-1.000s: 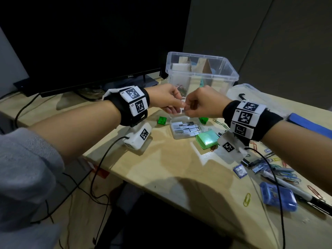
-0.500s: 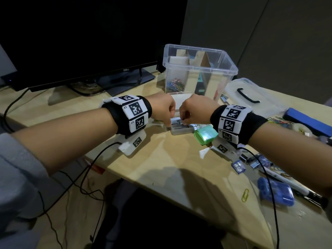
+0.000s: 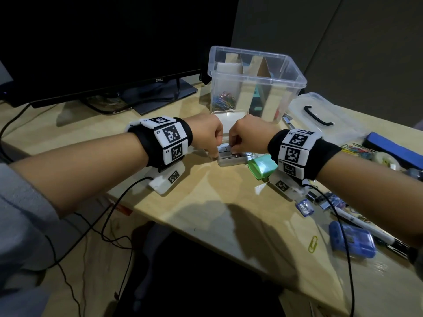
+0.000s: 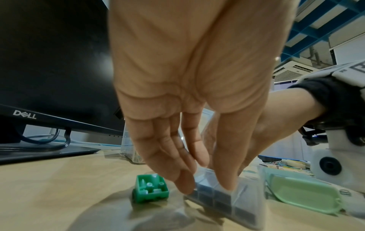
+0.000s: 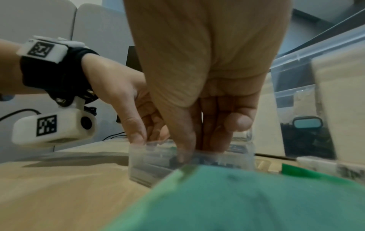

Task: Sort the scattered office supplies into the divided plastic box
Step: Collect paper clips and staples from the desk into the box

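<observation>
Desk, pale wood, dim office; my inventory, L to R.

1. Dell monitor (image 3: 96,42), far L, dark, off-task.
2. Small green block (image 4: 151,189), on desk just L of the staple case; apart from my fingertips, untouched.
3. Left hand (image 3: 207,133): fingers reach down, tips on the L/near edge of the case, thumb and a finger bracketing its corner. Looks like a steadying pinch, not a lift.
4. Clear staple case (image 3: 231,157), flat on desk directly in front of the divided plastic box (image 3: 295,72), near but not inside it. Grey staple strips show inside, so the lid seems open or off; can't tell which. Long axis runs roughly L-R, between both hands.
5. Right hand (image 3: 250,133): fingers curled down into/onto the case top, thumb at its near rim. Gripping the case or just a strip? Can't tell.
6. Pale green case (image 3: 263,167), touching the R end of the staple case, under my R wrist.
7. Blue box (image 3: 351,242), loose paper clips (image 3: 357,149), R side, still unsorted.

Key relation: case lies straight below both sets of fingers, box dead ahead; both hands equally near.
</observation>
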### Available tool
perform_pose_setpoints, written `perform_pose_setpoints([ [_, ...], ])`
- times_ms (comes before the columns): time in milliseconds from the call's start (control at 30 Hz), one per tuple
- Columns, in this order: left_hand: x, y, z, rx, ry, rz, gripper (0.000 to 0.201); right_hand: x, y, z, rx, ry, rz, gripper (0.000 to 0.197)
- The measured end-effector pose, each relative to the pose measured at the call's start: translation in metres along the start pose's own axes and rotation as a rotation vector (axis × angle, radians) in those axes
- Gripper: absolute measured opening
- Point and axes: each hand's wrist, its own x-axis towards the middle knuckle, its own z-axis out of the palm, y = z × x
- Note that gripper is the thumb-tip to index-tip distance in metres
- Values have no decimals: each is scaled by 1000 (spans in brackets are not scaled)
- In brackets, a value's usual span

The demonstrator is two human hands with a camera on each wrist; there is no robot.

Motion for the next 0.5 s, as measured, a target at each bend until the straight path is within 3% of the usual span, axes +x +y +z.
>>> perform_pose_setpoints([
  [233,0,0,0,-1,-2,2,23,0,5,-3,-2,42,58,10],
  [500,-1,2,1,14,14,8,22,-1,2,-1,-29,-6,83,9],
])
